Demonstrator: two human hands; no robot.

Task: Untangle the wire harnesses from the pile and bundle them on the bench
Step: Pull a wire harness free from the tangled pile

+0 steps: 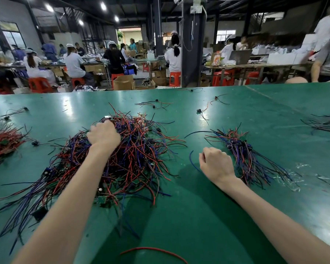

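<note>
A big tangled pile of red, blue and black wire harnesses (133, 157) with small green boards lies on the green bench (198, 216) in front of me. My left hand (103, 133) is on top of the pile, its fingers curled down into the wires. My right hand (215, 162) hovers over the bench right of the pile, fingers loosely curled, with nothing visible in it. Just right of that hand lies a smaller sorted bundle of harnesses (242, 155), wires fanned toward me.
Another red bundle (2, 143) sits at the left edge, a dark one (328, 122) at the far right. Loose single harnesses (154, 104) dot the far bench. A red wire (152, 251) lies near me, clear plastic scraps (290, 180) at right. Seated workers fill the background.
</note>
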